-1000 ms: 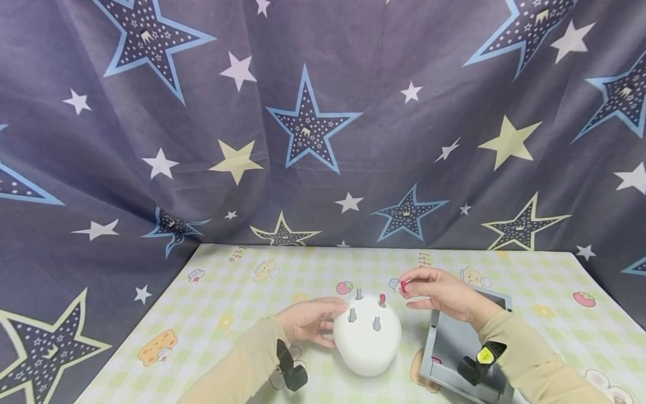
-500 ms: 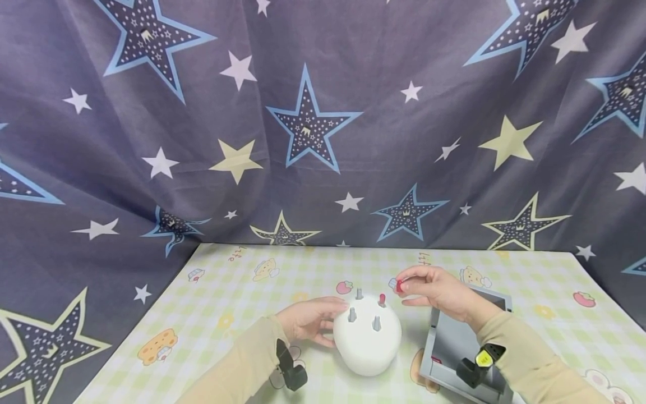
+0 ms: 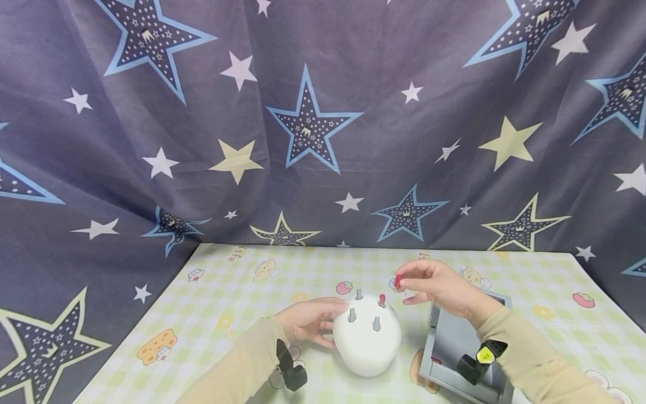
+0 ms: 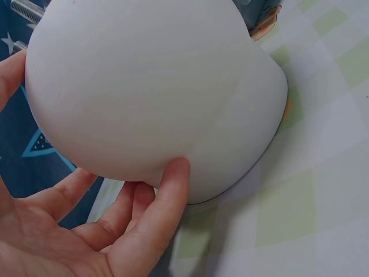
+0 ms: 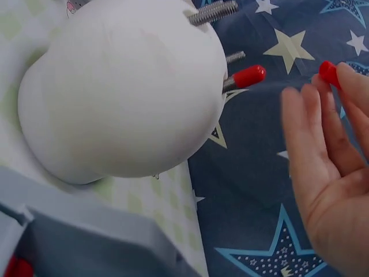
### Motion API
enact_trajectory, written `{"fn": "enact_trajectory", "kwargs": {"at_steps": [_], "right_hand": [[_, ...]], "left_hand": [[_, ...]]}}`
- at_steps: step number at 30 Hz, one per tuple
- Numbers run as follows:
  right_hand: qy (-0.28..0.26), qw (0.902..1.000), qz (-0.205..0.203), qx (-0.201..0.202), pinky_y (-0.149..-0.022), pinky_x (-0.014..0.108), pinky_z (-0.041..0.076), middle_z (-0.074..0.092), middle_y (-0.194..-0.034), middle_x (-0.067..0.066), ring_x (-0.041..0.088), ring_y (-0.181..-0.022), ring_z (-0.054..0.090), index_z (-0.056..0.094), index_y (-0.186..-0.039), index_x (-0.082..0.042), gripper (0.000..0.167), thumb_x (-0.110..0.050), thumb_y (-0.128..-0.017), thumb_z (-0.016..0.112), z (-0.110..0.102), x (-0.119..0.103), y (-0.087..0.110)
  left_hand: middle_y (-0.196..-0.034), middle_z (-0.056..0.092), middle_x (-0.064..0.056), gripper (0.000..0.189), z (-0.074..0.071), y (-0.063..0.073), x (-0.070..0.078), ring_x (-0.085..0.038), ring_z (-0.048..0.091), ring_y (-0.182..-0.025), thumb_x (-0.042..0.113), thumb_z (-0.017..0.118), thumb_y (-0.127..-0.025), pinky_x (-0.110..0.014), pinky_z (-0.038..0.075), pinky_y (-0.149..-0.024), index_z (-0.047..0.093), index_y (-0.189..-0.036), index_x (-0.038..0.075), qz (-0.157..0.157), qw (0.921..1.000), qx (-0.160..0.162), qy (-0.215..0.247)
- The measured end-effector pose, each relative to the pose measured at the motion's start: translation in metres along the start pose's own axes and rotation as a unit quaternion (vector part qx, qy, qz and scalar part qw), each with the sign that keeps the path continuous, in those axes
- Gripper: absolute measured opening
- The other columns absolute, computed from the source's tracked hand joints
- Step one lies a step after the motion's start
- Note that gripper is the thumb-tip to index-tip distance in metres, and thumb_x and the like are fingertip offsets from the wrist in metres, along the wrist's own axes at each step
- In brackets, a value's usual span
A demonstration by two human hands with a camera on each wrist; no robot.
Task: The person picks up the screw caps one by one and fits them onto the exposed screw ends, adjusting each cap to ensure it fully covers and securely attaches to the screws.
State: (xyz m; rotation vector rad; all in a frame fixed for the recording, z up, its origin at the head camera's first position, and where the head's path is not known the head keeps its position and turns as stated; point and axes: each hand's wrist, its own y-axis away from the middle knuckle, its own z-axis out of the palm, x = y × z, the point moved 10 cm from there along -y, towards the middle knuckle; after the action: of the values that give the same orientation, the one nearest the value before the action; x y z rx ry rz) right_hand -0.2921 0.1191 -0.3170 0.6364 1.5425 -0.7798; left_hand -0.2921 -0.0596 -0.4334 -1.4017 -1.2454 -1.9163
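A white, rounded body (image 3: 365, 348) stands on the table with several grey threaded studs (image 3: 377, 324) pointing up from its top. One stud at the far right bears a red cap (image 3: 382, 298), also plain in the right wrist view as a red cap (image 5: 249, 75). My left hand (image 3: 305, 320) holds the body's left side, thumb on the near side and fingers round the far side. Right of the studs and a little above, my right hand (image 3: 439, 289) pinches a second red cap (image 5: 328, 73) between thumb and fingertips, apart from the studs.
A grey tray (image 3: 429, 350) lies right of the white body, partly under my right forearm, with a red piece (image 3: 437, 361) at its near left corner. A checked cloth (image 3: 202, 314) covers the table, and a star-patterned curtain (image 3: 303, 191) hangs behind it.
My right hand has shifted slightly left and up, and the red cap has turned between its fingers. The left hand and the white body have stayed in place.
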Motion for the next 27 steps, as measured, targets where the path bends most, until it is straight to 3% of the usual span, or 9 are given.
{"fn": "enact_trajectory", "kwargs": {"at_steps": [8, 11, 16, 19, 25, 27], "right_hand": [[0.049, 0.9981, 0.03, 0.02, -0.073, 0.033, 0.059, 0.068, -0.093, -0.007, 0.008, -0.09, 0.064, 0.067, -0.097, -0.024, 0.018, -0.008, -0.09, 0.061, 0.003, -0.004, -0.001], [0.102, 0.9938, 0.033, 0.032, -0.072, 0.037, 0.059, 0.069, -0.094, -0.001, 0.009, -0.09, 0.064, 0.067, -0.1, -0.012, 0.012, -0.011, -0.088, 0.064, 0.005, -0.007, -0.001], [0.18, 0.9831, 0.018, 0.029, -0.069, 0.037, 0.06, 0.068, -0.099, 0.02, 0.007, -0.088, 0.065, 0.061, -0.106, 0.007, 0.027, -0.012, -0.088, 0.065, 0.018, -0.017, -0.001], [0.208, 0.9777, 0.012, 0.026, -0.066, 0.034, 0.06, 0.067, -0.1, 0.024, 0.008, -0.086, 0.066, 0.061, -0.105, 0.008, 0.026, -0.011, -0.088, 0.065, 0.024, -0.021, -0.001], [0.247, 0.9684, 0.011, 0.032, -0.063, 0.029, 0.059, 0.069, -0.097, 0.018, 0.031, -0.091, 0.066, 0.064, -0.103, 0.003, 0.019, -0.009, -0.087, 0.064, 0.03, -0.026, -0.001], [0.258, 0.9655, 0.01, 0.031, -0.062, 0.028, 0.059, 0.07, -0.096, 0.016, 0.034, -0.092, 0.065, 0.065, -0.102, 0.002, 0.018, -0.01, -0.087, 0.064, 0.032, -0.026, 0.0]], "left_hand": [[-0.121, 0.055, -0.009, 0.046, 0.0, 0.0, 0.0, -0.026, 0.053, -0.112, 0.034, 0.062, -0.089, -0.054, 0.051, -0.088, 0.051, -0.126, 0.011, 0.0, 1.0, 0.001, 0.002], [-0.122, 0.055, -0.009, 0.046, 0.0, 0.0, 0.0, -0.026, 0.053, -0.112, 0.034, 0.062, -0.089, -0.054, 0.051, -0.088, 0.051, -0.127, 0.011, 0.0, 1.0, 0.001, 0.003], [-0.122, 0.055, -0.009, 0.046, 0.0, 0.0, 0.001, -0.026, 0.053, -0.111, 0.034, 0.062, -0.089, -0.054, 0.051, -0.089, 0.05, -0.127, 0.011, 0.0, 1.0, 0.0, 0.004], [-0.121, 0.056, -0.008, 0.046, 0.001, 0.0, 0.001, -0.026, 0.053, -0.111, 0.034, 0.062, -0.089, -0.053, 0.051, -0.088, 0.05, -0.126, 0.011, -0.001, 1.0, -0.001, 0.006], [-0.12, 0.057, -0.007, 0.046, 0.001, 0.0, 0.001, -0.026, 0.054, -0.111, 0.034, 0.061, -0.089, -0.053, 0.051, -0.088, 0.049, -0.127, 0.011, -0.002, 1.0, -0.001, 0.005], [-0.119, 0.057, -0.007, 0.046, 0.001, 0.0, 0.001, -0.026, 0.054, -0.111, 0.034, 0.061, -0.089, -0.054, 0.051, -0.088, 0.049, -0.127, 0.011, -0.002, 1.0, -0.002, 0.005]]}}
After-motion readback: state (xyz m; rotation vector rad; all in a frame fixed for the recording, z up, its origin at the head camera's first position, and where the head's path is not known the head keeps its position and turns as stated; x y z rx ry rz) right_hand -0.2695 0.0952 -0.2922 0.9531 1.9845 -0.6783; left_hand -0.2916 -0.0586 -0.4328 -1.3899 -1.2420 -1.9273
